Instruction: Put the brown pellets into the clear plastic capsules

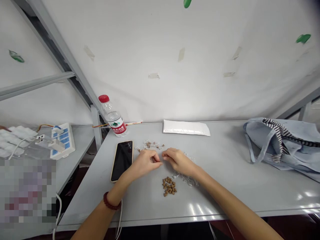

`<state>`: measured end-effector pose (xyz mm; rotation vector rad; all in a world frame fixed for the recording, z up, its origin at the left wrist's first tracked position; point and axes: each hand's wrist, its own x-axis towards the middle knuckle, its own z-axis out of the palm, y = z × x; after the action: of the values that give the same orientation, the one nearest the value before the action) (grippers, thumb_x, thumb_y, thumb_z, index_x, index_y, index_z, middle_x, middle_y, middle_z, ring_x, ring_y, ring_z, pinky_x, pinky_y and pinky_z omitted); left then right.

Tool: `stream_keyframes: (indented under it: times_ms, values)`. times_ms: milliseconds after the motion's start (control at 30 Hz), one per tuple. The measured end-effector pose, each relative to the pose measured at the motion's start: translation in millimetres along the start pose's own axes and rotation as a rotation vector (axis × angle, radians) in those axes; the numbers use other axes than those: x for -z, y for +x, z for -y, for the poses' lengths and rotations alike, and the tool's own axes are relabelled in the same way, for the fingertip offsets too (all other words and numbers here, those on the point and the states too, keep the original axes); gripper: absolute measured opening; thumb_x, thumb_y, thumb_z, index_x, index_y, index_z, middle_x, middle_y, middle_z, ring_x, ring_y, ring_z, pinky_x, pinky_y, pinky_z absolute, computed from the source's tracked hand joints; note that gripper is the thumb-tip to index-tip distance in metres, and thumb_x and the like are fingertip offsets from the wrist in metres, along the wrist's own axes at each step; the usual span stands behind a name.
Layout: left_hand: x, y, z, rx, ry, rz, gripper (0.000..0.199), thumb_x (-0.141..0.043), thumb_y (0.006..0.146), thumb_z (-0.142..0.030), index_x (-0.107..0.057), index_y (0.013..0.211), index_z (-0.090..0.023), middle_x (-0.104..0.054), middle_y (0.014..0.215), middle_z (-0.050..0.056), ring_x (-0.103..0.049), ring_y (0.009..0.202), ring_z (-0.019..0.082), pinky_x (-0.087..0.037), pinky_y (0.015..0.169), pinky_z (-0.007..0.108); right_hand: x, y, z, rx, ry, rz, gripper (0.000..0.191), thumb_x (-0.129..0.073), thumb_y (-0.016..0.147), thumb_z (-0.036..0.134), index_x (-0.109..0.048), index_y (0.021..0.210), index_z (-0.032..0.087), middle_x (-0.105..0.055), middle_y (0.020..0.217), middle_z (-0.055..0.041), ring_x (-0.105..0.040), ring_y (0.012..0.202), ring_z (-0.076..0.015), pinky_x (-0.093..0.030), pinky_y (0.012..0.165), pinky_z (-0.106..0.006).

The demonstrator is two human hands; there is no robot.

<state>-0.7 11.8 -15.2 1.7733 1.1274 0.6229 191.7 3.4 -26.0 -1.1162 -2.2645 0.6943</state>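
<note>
Over the middle of the grey desk, my left hand (146, 161) and my right hand (178, 160) face each other, fingertips a short gap apart. Each is closed in a pinch; whatever they hold is too small to make out. Just below them lies a loose cluster of small brown pieces (169, 186). Small clear plastic pieces (188, 180) lie around and partly under my right hand and forearm. Beyond my left hand are several clear pieces with brown bits (151, 145). A dark-screened phone (122, 160) rests left of my left hand.
A red-capped water bottle (116, 121) stands at the back left, near a thin stick-like item (135, 123). Along the wall lies a flat white packet (186, 127). A light blue cloth bag (282, 143) occupies the right side. A power strip (62, 140) sits on the neighbouring desk.
</note>
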Motion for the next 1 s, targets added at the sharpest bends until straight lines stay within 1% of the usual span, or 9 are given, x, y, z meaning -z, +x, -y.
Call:
stream_keyframes:
  times_ms: [67, 167, 200, 267, 433, 633, 833, 900, 1000]
  values:
    - [6.2, -5, -3, 0.066, 0.012, 0.166, 0.01, -0.065, 0.068, -0.024, -0.061, 0.065, -0.015, -0.06, 0.057, -0.001, -0.054, 0.054, 0.012, -0.04, 0.05, 0.021, 1, -1, -3, -0.013, -0.059, -0.027, 0.019, -0.044, 0.09, 0.009, -0.062, 0.088, 0.015, -0.063, 0.08, -0.007, -0.057, 0.074, -0.0176, -0.045, 0.07, -0.03]
    - [9.0, -10, -4, 0.132, 0.043, 0.488, 0.013, -0.071, 0.064, -0.026, -0.065, 0.069, -0.015, -0.063, 0.06, -0.001, -0.056, 0.057, 0.012, -0.041, 0.052, 0.021, 5, -2, -7, -0.025, -0.074, -0.063, 0.018, -0.044, 0.092, 0.012, -0.062, 0.092, 0.015, -0.065, 0.083, -0.0074, -0.058, 0.076, -0.0176, -0.046, 0.071, -0.03]
    - [8.0, -11, -4, 0.134, 0.062, 0.566, 0.014, -0.073, 0.063, -0.026, -0.066, 0.069, -0.015, -0.062, 0.059, -0.001, -0.056, 0.057, 0.012, -0.041, 0.052, 0.021, 5, -3, -7, -0.024, -0.085, -0.075, 0.018, -0.044, 0.092, 0.013, -0.062, 0.093, 0.016, -0.065, 0.084, -0.0075, -0.059, 0.076, -0.0178, -0.046, 0.071, -0.03]
    - [3.7, -12, -3, 0.123, 0.095, 0.631, 0.015, -0.075, 0.062, -0.027, -0.066, 0.067, -0.016, -0.061, 0.057, -0.002, -0.053, 0.054, 0.012, -0.039, 0.051, 0.021, 7, -3, -8, -0.019, -0.125, -0.092, 0.019, -0.043, 0.093, 0.014, -0.061, 0.095, 0.016, -0.066, 0.085, -0.0078, -0.059, 0.078, -0.0182, -0.046, 0.072, -0.031]
    - [-5.8, -13, -4, 0.063, 0.142, 0.611, 0.022, -0.078, 0.062, -0.034, -0.066, 0.064, -0.016, -0.059, 0.055, -0.003, -0.05, 0.052, 0.011, -0.034, 0.05, 0.022, 6, -3, -10, -0.047, -0.215, -0.095, 0.019, -0.043, 0.093, 0.013, -0.061, 0.097, 0.015, -0.068, 0.089, -0.0075, -0.061, 0.079, -0.018, -0.041, 0.083, -0.036]
    - [-6.3, -12, -3, 0.057, 0.166, 0.62, 0.02, -0.079, 0.061, -0.033, -0.068, 0.063, -0.016, -0.057, 0.053, -0.003, -0.046, 0.05, 0.009, -0.032, 0.048, 0.021, 6, -4, -12, -0.101, -0.265, -0.092, 0.015, -0.047, 0.092, 0.015, -0.062, 0.095, 0.016, -0.068, 0.088, -0.0065, -0.059, 0.081, -0.0183, -0.037, 0.082, -0.036]
    - [5.8, -11, -5, 0.031, 0.081, 0.673, 0.015, -0.07, 0.07, -0.031, -0.076, 0.074, -0.018, -0.068, 0.072, 0.001, -0.054, 0.059, 0.012, -0.039, 0.055, 0.021, 8, -6, -13, -0.114, -0.315, -0.07, 0.015, -0.047, 0.093, 0.016, -0.061, 0.097, 0.018, -0.067, 0.089, -0.0064, -0.058, 0.084, -0.0196, -0.037, 0.082, -0.035]
    - [15.4, -10, -6, 0.063, 0.088, 0.593, 0.017, -0.065, 0.073, -0.03, -0.075, 0.077, -0.017, -0.069, 0.071, 0.002, -0.056, 0.062, 0.013, -0.041, 0.057, 0.021, 9, -7, -14, -0.123, -0.341, -0.047, 0.016, -0.047, 0.093, 0.015, -0.062, 0.096, 0.018, -0.067, 0.091, -0.0069, -0.057, 0.087, -0.0208, -0.037, 0.082, -0.036]
    - [32.1, -6, -3, 0.063, 0.188, 0.29, 0.021, -0.058, 0.076, -0.031, -0.072, 0.076, -0.016, -0.068, 0.068, 0.002, -0.059, 0.064, 0.016, -0.042, 0.058, 0.023, 11, -8, -15, -0.108, -0.371, -0.004, 0.014, -0.049, 0.092, 0.015, -0.062, 0.095, 0.018, -0.067, 0.093, -0.0072, -0.056, 0.09, -0.0218, -0.037, 0.082, -0.036]
